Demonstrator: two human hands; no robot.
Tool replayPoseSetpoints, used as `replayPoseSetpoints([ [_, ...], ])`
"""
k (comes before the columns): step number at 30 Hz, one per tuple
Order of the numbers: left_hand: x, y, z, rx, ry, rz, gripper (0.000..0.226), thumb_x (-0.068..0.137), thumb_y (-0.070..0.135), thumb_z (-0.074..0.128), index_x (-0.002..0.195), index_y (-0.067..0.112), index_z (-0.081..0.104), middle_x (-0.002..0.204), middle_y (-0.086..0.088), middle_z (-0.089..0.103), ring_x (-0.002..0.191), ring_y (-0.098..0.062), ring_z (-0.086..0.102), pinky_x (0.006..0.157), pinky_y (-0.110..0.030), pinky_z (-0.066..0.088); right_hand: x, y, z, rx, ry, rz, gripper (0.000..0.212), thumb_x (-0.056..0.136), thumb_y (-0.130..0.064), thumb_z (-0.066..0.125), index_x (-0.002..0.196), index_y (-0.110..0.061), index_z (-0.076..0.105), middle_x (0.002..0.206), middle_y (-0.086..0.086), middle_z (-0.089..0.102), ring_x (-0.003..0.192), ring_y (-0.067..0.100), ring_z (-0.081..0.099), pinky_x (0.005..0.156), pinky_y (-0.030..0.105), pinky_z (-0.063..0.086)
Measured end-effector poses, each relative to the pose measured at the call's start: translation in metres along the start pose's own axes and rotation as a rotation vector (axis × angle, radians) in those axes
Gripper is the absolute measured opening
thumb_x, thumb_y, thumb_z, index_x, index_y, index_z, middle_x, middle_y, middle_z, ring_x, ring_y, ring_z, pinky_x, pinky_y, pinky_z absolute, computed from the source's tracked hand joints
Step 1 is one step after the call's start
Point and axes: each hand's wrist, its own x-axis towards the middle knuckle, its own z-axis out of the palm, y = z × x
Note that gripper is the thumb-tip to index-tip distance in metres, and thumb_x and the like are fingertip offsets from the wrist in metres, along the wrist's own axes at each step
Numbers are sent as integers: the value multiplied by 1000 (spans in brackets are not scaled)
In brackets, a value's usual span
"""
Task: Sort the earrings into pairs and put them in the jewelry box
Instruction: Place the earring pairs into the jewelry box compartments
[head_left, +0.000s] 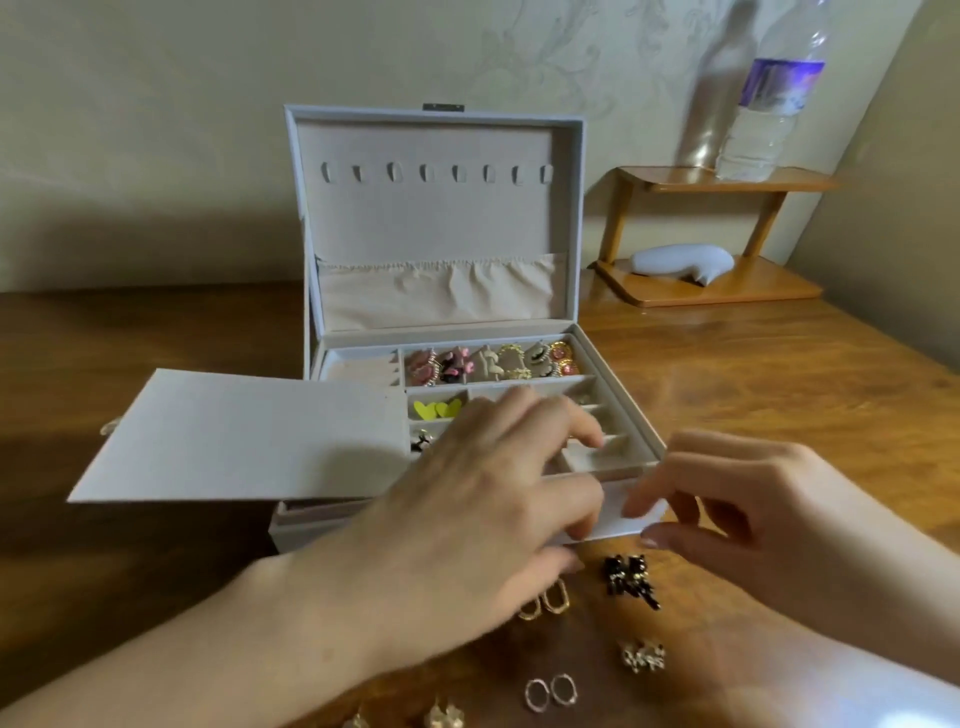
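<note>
The white jewelry box (571, 223) stands open on the wooden table, its divided tray facing me. The back row holds several earring pairs (488, 364), and a yellow heart pair (439, 409) lies in the row in front of it. My left hand (467, 519) reaches over the tray with its fingertips down in the right-hand compartments; I see nothing in it. My right hand (753, 519) pinches the box's front right corner between finger and thumb. Loose on the table in front lie black earrings (631, 577), gold oval hoops (553, 603), a gold cluster pair (641, 656) and thin hoops (550, 691).
A flat white panel (234, 441) lies over the left part of the tray and juts out to the left. At the back right a small wooden shelf (727, 179) carries two bottles (769, 104), with a white object (680, 260) on its lower board. More gold earrings (444, 716) lie at the bottom edge.
</note>
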Motion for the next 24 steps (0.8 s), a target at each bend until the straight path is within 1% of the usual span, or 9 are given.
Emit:
replayPoseSetpoints([
  [3, 10, 12, 17, 80, -48, 24, 26, 71, 35, 74, 89, 22, 61, 129, -4, 47, 115, -22, 38, 95, -36, 27, -10, 7, 12, -29, -34, 87, 18, 76, -41, 73, 89, -43, 61, 85, -24, 57, 64, -10, 48, 53, 12, 39],
  [6, 20, 23, 27, 127, -53, 22, 19, 71, 27, 74, 84, 20, 63, 133, -7, 46, 117, -24, 38, 97, -34, 23, -16, 8, 23, -18, 1, 122, 18, 73, -43, 67, 89, -42, 58, 83, -30, 51, 62, -16, 45, 54, 11, 36],
  [8, 22, 26, 33, 166, -68, 9, 12, 70, 21, 74, 76, 20, 63, 136, -8, 46, 118, -23, 35, 99, -33, 19, -19, 7, 30, -27, 17, 147, 20, 71, -44, 64, 90, -41, 58, 87, -27, 54, 63, -9, 46, 54, 13, 37],
  [12, 22, 26, 42, 171, -80, -15, 11, 68, 20, 73, 69, 21, 62, 141, -7, 42, 121, -23, 32, 102, -33, 17, -20, 7, 39, -37, 37, 174, 22, 72, -39, 73, 92, -36, 65, 100, -22, 60, 77, 7, 59, 60, 25, 49],
  [14, 22, 27, 43, 153, -71, -22, 10, 69, 21, 72, 68, 22, 62, 143, -6, 40, 122, -23, 30, 101, -32, 18, -20, 8, 40, -33, 36, 182, 19, 71, -36, 76, 85, -35, 64, 95, -21, 59, 74, 6, 57, 58, 21, 46],
  [17, 20, 27, 44, 106, -38, -17, 5, 74, 17, 61, 70, 19, 59, 144, -6, 37, 124, -24, 31, 102, -31, 19, -20, 9, 39, 5, 21, 188, 18, 72, -34, 76, 82, -33, 61, 87, -21, 57, 62, -5, 46, 57, 13, 39],
  [19, 18, 26, 44, 88, -16, -24, 8, 79, 18, 52, 73, 18, 58, 143, -5, 37, 125, -25, 34, 102, -31, 21, -20, 10, 39, 27, 18, 190, 17, 72, -33, 75, 82, -33, 62, 85, -21, 58, 60, -9, 43, 57, 14, 39],
  [21, 15, 24, 44, 61, -17, -25, 5, 79, 20, 60, 76, 18, 58, 142, -4, 37, 125, -24, 35, 102, -30, 23, -21, 9, 36, 63, 24, 194, 17, 72, -31, 76, 81, -33, 62, 81, -22, 60, 61, -8, 47, 56, 14, 39],
  [24, 10, 23, 32, -21, -6, -52, 19, 73, 32, 72, 77, 21, 57, 140, 0, 39, 121, -19, 37, 98, -28, 25, -22, 7, 27, 146, 78, 178, 20, 70, -25, 79, 77, -31, 62, 69, -30, 58, 56, 0, 48, 52, 13, 36],
])
